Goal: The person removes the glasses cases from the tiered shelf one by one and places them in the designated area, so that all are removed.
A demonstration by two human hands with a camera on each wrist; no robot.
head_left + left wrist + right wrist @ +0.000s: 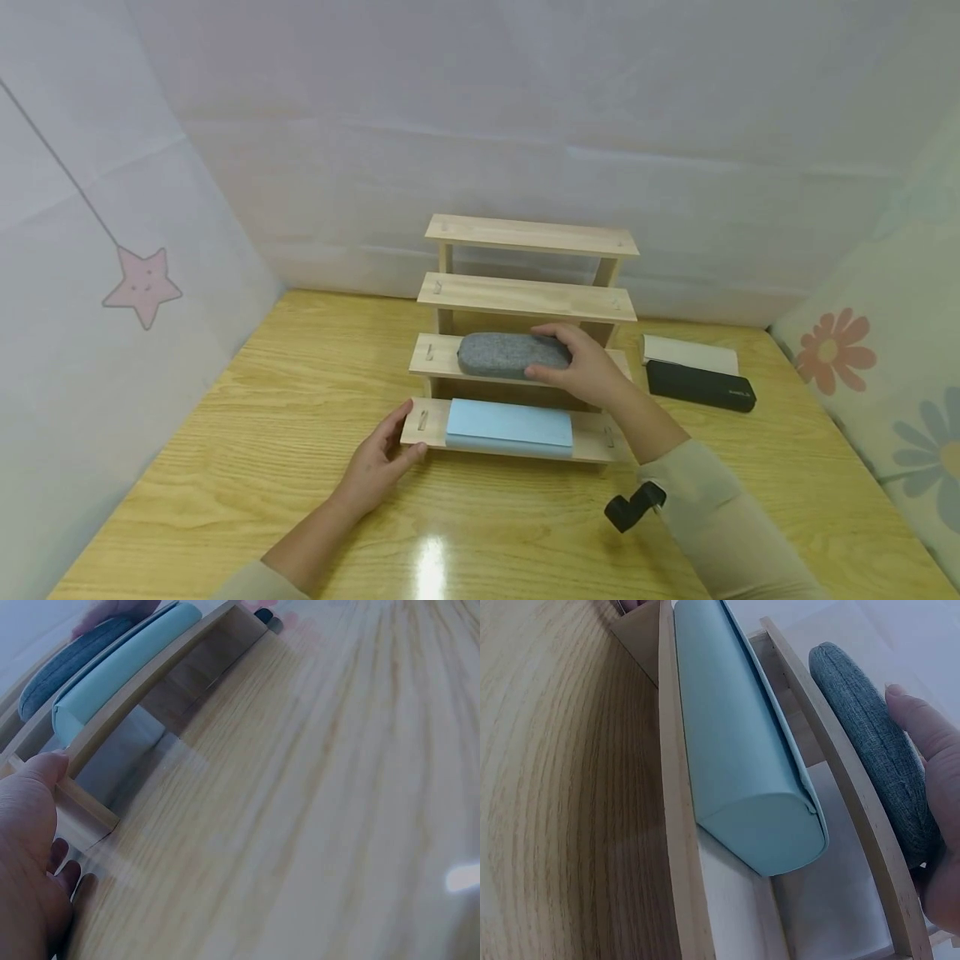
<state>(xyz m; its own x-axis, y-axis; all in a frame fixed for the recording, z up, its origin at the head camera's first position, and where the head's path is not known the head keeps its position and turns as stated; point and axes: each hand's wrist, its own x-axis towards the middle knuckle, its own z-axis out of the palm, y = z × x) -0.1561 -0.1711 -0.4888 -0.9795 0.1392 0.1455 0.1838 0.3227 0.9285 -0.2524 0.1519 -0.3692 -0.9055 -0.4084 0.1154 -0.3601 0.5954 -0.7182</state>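
A stepped wooden rack (525, 298) stands on the table with several shelves. On its second shelf from the bottom lies a grey fabric glasses case (498, 355), and my right hand (585, 367) grips the case's right end between thumb and fingers. The right wrist view shows that thumb along the side of the grey case (874, 742). A light blue glasses case (510, 423) lies on the lowest shelf. My left hand (378, 467) holds the left end of this lowest shelf, thumb at its front edge; the left wrist view shows the hand (30, 832) at the rack's corner.
Right of the rack, a black glasses case (701, 386) lies in front of a cream-coloured case (690, 354) on the wooden table (300, 392). White cloth walls (375, 125) rise behind and at both sides. A black strap piece (633, 506) hangs from the right sleeve.
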